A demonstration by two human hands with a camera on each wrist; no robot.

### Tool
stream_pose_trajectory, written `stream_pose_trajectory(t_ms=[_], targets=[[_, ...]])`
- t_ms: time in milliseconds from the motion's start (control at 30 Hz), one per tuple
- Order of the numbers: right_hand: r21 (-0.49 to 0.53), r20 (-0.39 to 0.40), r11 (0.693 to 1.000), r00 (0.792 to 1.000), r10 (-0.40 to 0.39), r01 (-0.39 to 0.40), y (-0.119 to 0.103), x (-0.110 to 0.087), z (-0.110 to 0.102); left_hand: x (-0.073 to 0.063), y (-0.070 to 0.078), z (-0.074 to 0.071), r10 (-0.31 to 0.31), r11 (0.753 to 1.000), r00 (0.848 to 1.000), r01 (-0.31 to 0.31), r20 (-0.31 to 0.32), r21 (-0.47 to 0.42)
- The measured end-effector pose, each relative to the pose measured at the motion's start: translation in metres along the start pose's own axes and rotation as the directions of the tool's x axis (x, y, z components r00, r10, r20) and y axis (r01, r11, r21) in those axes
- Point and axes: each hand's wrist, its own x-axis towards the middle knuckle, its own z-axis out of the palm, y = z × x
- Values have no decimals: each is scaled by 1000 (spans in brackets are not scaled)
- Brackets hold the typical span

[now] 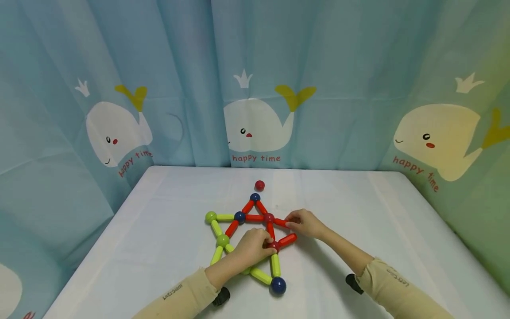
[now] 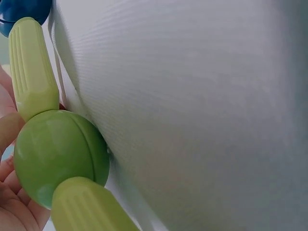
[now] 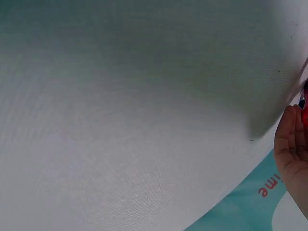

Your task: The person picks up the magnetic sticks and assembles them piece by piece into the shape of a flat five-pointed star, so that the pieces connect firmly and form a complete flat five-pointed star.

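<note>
A flat frame of magnetic rods and balls lies on the table. My left hand (image 1: pixel 255 246) pinches a red ball (image 1: pixel 274 246) on its near right side. From that ball a red rod (image 1: pixel 287 240) sticks out to the right, its far end free. My right hand (image 1: pixel 304 223) pinches the outer end of another red rod (image 1: pixel 281 222), whose inner end meets a second red ball (image 1: pixel 269 218). In the left wrist view a green ball (image 2: pixel 57 156) joins two yellow-green rods beside my left fingers. The right wrist view catches my right hand (image 3: pixel 292 139) at its edge, fingers bent.
A loose red ball (image 1: pixel 260 185) lies behind the frame's top blue ball (image 1: pixel 255 198). A large blue ball (image 1: pixel 278 285) marks the near corner, a green ball (image 1: pixel 210 217) the left one. A whale-print curtain (image 1: pixel 191 124) hangs behind the white table (image 1: pixel 167 212).
</note>
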Motion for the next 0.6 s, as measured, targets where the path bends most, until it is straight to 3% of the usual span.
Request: stream_pose_trajectory(t_ms=[200, 467, 600], targets=[[39, 33, 998, 998, 47, -48, 2, 2, -1, 1, 0, 1, -28, 1000, 1000, 28, 10, -11], [139, 123, 988, 991, 44, -61, 3, 6, -7, 3, -1, 1, -30, 1000, 1000, 30, 3, 3], [120, 145, 992, 989, 30, -47, 5, 16, -11, 3, -1, 0, -35, 999, 999, 35, 12, 1]])
